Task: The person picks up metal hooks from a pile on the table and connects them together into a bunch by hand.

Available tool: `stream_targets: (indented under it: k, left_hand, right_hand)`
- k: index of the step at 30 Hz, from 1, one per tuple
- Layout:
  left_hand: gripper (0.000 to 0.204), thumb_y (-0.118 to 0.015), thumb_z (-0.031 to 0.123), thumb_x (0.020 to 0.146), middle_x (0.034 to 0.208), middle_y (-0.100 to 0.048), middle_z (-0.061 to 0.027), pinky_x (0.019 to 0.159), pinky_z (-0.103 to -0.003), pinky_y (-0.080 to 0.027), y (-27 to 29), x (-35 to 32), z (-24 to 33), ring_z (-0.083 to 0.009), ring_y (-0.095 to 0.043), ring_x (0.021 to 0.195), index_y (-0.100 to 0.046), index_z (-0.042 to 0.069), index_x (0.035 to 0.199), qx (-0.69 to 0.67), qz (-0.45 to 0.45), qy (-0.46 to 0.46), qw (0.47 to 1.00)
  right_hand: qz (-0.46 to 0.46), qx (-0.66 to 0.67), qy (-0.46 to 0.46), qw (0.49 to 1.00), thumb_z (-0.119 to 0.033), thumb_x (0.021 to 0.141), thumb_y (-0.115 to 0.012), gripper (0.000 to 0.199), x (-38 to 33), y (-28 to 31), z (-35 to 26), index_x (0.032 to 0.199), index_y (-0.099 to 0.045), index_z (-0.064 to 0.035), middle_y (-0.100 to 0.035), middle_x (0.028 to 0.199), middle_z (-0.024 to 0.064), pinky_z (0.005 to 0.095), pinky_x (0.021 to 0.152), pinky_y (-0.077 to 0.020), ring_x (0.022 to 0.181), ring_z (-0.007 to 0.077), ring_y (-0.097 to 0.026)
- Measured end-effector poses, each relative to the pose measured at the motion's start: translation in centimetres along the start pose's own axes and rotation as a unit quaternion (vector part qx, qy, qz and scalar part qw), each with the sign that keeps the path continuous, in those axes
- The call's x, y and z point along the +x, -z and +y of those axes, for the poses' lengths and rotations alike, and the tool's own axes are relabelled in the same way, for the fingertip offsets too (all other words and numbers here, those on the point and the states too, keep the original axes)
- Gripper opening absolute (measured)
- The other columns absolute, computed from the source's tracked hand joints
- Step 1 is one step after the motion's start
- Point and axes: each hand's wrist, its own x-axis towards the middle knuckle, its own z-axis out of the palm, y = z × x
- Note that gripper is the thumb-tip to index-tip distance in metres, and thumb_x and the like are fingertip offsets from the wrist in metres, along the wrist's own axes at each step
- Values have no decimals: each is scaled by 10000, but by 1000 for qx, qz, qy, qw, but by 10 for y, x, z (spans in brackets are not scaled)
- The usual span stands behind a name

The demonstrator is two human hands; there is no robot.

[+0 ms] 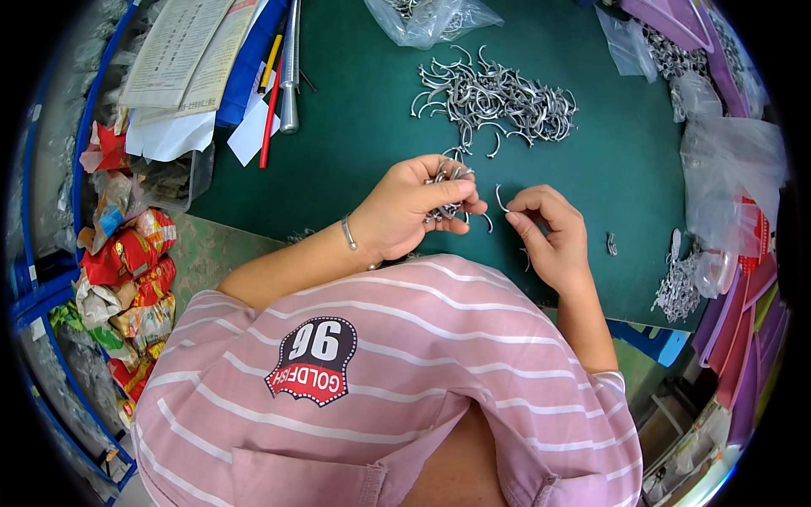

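Observation:
My left hand [410, 209] is closed around a bunch of curved silver metal hooks [448, 179], held just above the green table mat [355, 144]. A thin silver bracelet sits on that wrist. My right hand [549, 228] pinches a single curved metal hook [500, 199] between thumb and forefinger, right beside the bunch. A loose heap of the same hooks [498, 97] lies on the mat beyond both hands. My pink striped shirt fills the lower part of the view.
Clear plastic bags of metal parts [427, 17] lie at the top and along the right [726, 160]. Papers [190, 51], a red pen [270, 110] and a metal rod [290, 76] are top left. Colourful snack wrappers [127, 270] pile at left. Purple trays [743, 329] stand at right.

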Motion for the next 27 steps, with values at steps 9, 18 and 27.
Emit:
stream_targets:
  k: [9,18,27]
  left_hand:
    - [143,-655,64,795,794,-579,-61,491,-199,-403,-5,0,-4,-89,-518,601,-590,-9,899,134,10,-30,990]
    - [113,-636,58,807,807,-575,-74,481,-180,-386,-8,-2,-2,-76,-479,556,-592,-22,873,190,36,-104,975]
    - [139,-645,50,799,733,-527,-36,465,-186,-364,-3,0,-3,-72,-460,587,-567,-6,900,48,2,-34,998]
  right_hand:
    - [26,-5,9,1000,3,719,-664,150,-1,-22,-11,846,-584,-8,-579,798,91,296,577,-464,685,206,-575]
    - [46,-96,-13,994,-26,726,-669,100,2,-16,-4,779,-585,-16,-583,771,106,295,544,-461,638,218,-577]
    - [148,43,182,971,86,675,-679,171,9,-25,-14,759,-566,-11,-611,740,97,263,582,-472,677,190,-600]
